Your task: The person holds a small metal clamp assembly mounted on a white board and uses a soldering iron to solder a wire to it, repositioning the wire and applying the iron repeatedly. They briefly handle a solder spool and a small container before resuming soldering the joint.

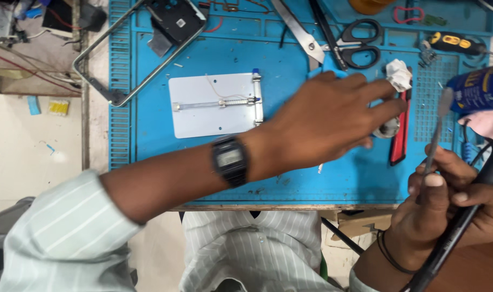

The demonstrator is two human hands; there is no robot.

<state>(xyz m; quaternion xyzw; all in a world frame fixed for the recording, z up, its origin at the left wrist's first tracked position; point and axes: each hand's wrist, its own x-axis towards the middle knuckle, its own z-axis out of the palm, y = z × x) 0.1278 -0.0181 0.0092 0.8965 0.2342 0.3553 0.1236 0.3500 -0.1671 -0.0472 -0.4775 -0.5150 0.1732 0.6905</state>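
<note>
- A blue work mat (pixel 149 135) covers the middle and upper part of the frame — it lies on a table whose wooden edge (pixel 284 206) shows below it.
- At the left, a pale floor (pixel 30 157) under even, bright light.
- Upper left — tangled wires (pixel 19 59).

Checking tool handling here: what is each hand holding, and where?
Right hand grips a soldering iron by its black handle. Left hand reaches over the blue mat; any hold cannot be told.

An electronics repair workbench: a blue silicone work mat (pixel 214 167) with parts compartments, a metal board-holding plate (pixel 203 116), scissors (pixel 360 46), a screwdriver (pixel 455 42), loose wires (pixel 19 59), and a soldering iron (pixel 463 221).
</note>
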